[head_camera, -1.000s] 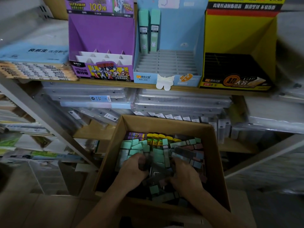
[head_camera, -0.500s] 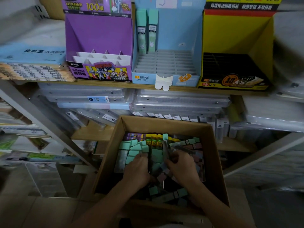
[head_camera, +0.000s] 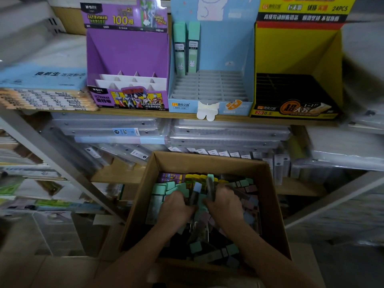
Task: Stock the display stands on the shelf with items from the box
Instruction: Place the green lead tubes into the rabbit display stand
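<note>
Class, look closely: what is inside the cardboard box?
A jumbled pile of small pencil-lead cases, mostly mint green, some yellow, purple and pink. The left hand and right hand cover the middle, hiding the cases beneath and the floor of the cardboard box.

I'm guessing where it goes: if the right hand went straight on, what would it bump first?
The right hand points forward, deeper into the box. It would first meet the piled cases right ahead of its fingers, then probably the box's far wall, though depth is unclear.
</note>
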`<state>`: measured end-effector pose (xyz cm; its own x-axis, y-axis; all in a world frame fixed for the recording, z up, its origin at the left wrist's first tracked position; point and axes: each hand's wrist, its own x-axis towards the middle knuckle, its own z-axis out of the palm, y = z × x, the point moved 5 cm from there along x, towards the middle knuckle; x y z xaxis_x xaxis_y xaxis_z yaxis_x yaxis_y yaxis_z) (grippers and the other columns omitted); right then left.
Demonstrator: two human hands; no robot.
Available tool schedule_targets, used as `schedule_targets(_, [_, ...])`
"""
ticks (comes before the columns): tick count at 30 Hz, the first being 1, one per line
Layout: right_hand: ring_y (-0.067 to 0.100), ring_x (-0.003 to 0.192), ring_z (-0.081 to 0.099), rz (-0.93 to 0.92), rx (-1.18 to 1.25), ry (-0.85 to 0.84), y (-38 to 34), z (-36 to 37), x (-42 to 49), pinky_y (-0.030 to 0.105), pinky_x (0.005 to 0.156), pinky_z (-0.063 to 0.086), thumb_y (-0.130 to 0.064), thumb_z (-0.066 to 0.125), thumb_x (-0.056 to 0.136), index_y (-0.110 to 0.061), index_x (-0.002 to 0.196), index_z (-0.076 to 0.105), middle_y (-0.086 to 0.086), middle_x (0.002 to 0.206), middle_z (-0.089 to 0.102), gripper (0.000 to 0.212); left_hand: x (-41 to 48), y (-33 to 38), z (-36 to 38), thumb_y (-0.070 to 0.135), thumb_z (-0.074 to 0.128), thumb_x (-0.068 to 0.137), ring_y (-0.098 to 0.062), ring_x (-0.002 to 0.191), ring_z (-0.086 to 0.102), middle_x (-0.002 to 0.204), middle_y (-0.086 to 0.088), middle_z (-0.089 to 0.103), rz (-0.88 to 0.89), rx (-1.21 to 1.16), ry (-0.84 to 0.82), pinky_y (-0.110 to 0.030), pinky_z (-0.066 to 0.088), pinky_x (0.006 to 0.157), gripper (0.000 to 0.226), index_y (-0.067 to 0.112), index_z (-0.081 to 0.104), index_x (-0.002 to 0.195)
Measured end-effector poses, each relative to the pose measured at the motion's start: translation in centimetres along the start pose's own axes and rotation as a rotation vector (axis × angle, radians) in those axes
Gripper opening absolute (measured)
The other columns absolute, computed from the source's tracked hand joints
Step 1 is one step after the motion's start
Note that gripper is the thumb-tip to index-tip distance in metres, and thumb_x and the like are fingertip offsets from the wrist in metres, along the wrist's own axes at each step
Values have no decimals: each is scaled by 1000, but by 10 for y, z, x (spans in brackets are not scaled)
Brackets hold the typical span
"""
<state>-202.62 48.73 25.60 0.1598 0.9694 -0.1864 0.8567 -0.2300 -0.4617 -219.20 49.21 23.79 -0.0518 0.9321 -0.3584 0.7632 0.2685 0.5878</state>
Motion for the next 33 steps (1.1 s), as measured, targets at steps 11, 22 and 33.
schedule_targets(11, [35, 98, 67, 27, -86, -46, -11, 2, 14, 40, 80, 56, -28, 49, 99, -11, 93, 62, 13, 101, 68, 22, 11, 5, -8, 48, 75, 76, -24, 86, 69, 75, -3, 72, -36, -99, 56, -32, 50, 68, 31, 19, 69, 67])
schedule_targets(22, [31, 93, 67, -7, 107, 23, -14, 15, 10, 36, 72, 55, -21, 62, 87, -10, 97, 64, 9, 96, 69, 15, 23, 5, -9, 39, 81, 76, -17, 76, 57, 72, 9, 59, -41, -180, 75, -26, 39, 66, 26, 25, 59, 73])
schedule_targets(33, [25, 101, 71, 175, 721, -164, 11, 12, -1, 43, 91, 58, -10, 78, 84, -3, 115, 73, 11, 106, 75, 31, 18, 6, 1, 21, 78, 86, 3, 54, 58, 66, 7, 61, 25, -460, 9, -8, 38, 46, 25, 23, 58, 71])
